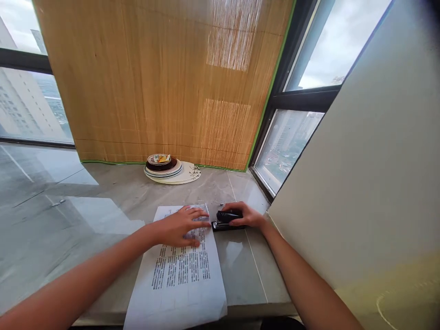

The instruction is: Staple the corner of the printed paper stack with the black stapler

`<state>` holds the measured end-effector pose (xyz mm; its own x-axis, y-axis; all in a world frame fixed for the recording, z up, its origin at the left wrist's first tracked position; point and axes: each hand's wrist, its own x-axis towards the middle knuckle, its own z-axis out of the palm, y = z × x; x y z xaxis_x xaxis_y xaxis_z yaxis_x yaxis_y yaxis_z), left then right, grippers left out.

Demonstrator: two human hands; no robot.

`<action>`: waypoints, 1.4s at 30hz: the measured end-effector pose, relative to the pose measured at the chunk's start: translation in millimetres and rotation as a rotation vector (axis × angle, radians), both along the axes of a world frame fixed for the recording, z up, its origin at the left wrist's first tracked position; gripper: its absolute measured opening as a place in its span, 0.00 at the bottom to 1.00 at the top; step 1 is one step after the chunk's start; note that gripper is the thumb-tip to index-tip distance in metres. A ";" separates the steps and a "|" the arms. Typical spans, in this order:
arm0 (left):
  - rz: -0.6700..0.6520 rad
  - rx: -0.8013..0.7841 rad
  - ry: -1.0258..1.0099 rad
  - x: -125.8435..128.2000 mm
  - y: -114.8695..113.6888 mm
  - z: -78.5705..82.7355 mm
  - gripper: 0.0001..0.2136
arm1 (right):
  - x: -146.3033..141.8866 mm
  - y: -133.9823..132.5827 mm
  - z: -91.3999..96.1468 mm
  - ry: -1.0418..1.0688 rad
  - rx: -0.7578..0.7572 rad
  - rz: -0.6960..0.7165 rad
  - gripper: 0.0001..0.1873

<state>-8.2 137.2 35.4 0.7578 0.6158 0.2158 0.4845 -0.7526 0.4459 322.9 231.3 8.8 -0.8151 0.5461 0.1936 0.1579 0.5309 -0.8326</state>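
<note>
Printed sheets of paper [182, 293] lie on the grey stone ledge, their near end hanging over the front edge. My left hand [180, 227] rests flat on the upper part of the paper with its fingers spread to the right. A black stapler [228, 220] sits just right of the paper, its front end touching or very close to the paper's right edge. Around the stapler's body, my right hand [249, 215] is closed, fingers over the top and thumb along the near side. Whether paper is between the stapler's jaws, I cannot tell.
Round plates or mats [163, 167] are stacked at the back of the ledge [113, 192], by a bamboo blind [144, 82]. A white wall [371, 151] closes off the right side. A small shiny object [57, 202] lies at the left.
</note>
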 end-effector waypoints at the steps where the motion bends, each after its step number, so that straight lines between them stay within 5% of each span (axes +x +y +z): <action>1: -0.013 -0.017 -0.022 0.9 3.1 -1.3 0.25 | -0.7 -0.8 1.0 0.017 0.038 -0.015 0.28; 10: 0.040 -0.125 -0.112 -2.4 3.9 -10.9 0.24 | -8.1 -11.7 19.1 0.014 0.287 -0.083 0.22; 20: 0.234 -0.201 -0.265 -21.9 3.5 -93.1 0.23 | -20.6 -26.2 16.7 -0.084 0.417 -0.129 0.26; 32: 0.326 -0.286 -0.336 -26.3 4.4 -121.9 0.20 | -37.5 -46.6 15.6 -0.202 0.568 -0.263 0.28; 35: 0.319 -0.231 -0.331 -21.7 3.0 -108.5 0.20 | -39.3 -47.4 14.6 -0.216 0.586 -0.271 0.28; 42: 0.079 -0.136 -0.040 0.9 -3.1 -29.2 0.26 | -41.7 -50.2 20.1 -0.297 0.592 -0.286 0.28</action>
